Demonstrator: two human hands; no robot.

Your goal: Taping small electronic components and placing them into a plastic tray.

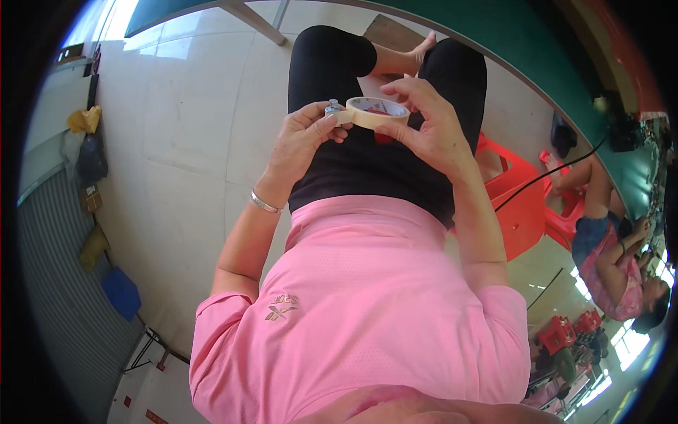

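Both hands [304, 138] [424, 127] raised, pinching tape roll [373, 112].

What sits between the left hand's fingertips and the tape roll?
In the head view, a small grey metal part sits pinched in the left hand, against the tape roll that the right hand holds.

Head-worn fisheye, looking down, close

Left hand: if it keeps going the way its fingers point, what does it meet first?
The left hand points right, toward the tape roll. Its fingertips already touch the roll's near edge, beside a small grey part. Depth is unclear.
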